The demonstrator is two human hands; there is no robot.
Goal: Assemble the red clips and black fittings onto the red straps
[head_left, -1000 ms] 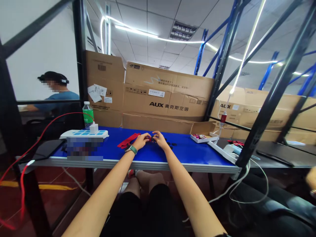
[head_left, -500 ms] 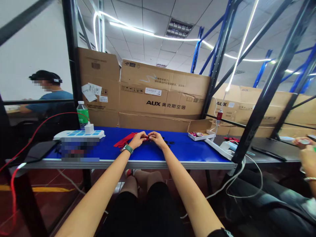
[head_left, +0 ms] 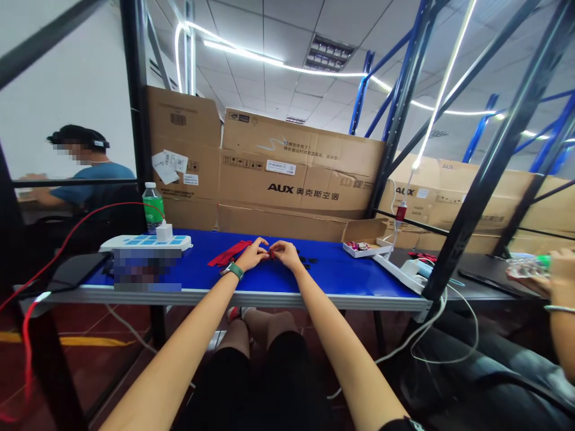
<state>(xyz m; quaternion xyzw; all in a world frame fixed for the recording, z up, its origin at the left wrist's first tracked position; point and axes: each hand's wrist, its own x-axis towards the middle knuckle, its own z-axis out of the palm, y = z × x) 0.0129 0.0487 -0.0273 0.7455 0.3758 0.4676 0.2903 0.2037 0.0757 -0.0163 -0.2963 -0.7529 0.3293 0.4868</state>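
Both forearms reach forward from the bottom of the frame to the middle of a blue-topped table [head_left: 323,272]. The left hand [head_left: 252,255] and right hand [head_left: 284,255] are close together near the front of the table's centre. The fingers [head_left: 265,245] of both hands curl inward, with the tips pinched narrowly around a small red piece [head_left: 271,254], which sits between them and is mostly hidden. A red strip [head_left: 227,253] lies on the table just beside the left hand, and a few small black pieces [head_left: 307,261] lie just beyond the right hand. A green-strapped smartwatch [head_left: 234,271] circles the left wrist.

Farther right on the table is an open cardboard tray [head_left: 362,238] holding small colourful items. To the left are a white power strip [head_left: 144,242] with a plugged-in charger [head_left: 164,233] and a green-labelled water bottle [head_left: 153,209]. Flattened AUX cartons [head_left: 300,173] stand behind the table. At the right edge, another person's hand [head_left: 561,275] holds a clear packet [head_left: 527,268] over a dark bench. At upper left, a seated person in a blue shirt [head_left: 90,179] works beyond a glass partition.
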